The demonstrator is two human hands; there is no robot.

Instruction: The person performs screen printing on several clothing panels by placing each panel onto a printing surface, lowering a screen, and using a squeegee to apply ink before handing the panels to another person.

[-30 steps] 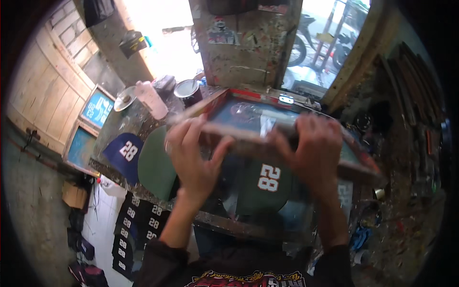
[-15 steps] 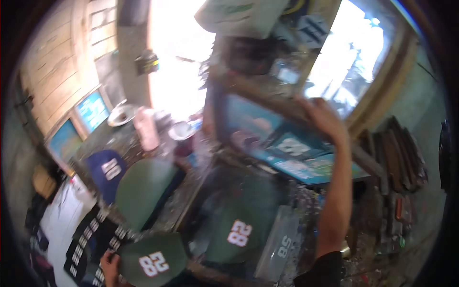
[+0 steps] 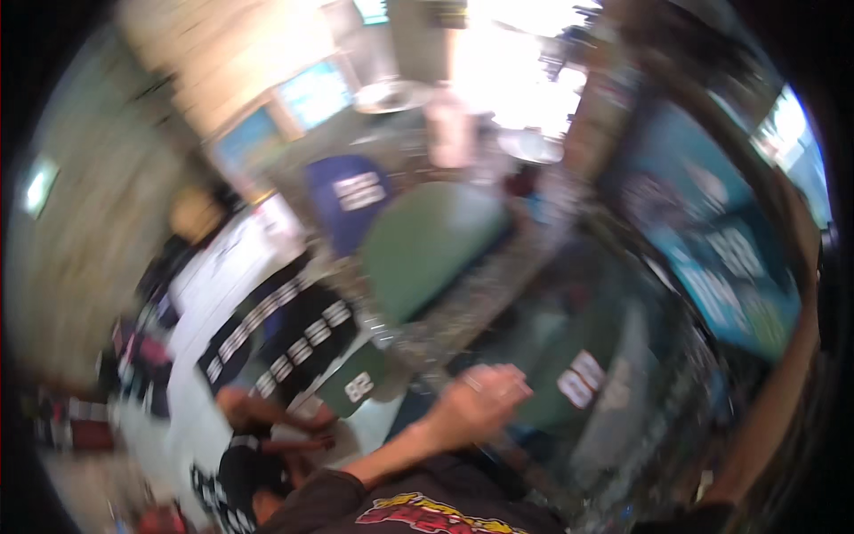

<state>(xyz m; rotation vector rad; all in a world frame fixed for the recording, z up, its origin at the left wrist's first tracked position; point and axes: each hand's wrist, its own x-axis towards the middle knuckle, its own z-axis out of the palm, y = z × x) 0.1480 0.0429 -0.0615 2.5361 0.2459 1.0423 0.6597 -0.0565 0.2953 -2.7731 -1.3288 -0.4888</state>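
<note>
The picture is blurry, but the left hand looks curled with its fingers bunched at the edge of the green cloth piece lying flat on the work table, while the right hand reaches up to hold the big blue printing frame tilted up off the cloth, its fingers too blurred to tell.

Raised blue-coated wooden screen frame tilts up, blocking right side of bench. Under frame: open gap over green cloth piece with white print. Left of frame: large plain green cloth piece, then blue printed piece covering surface. Beyond frame: blurred pale pink container, bowls crowding far edge.
</note>
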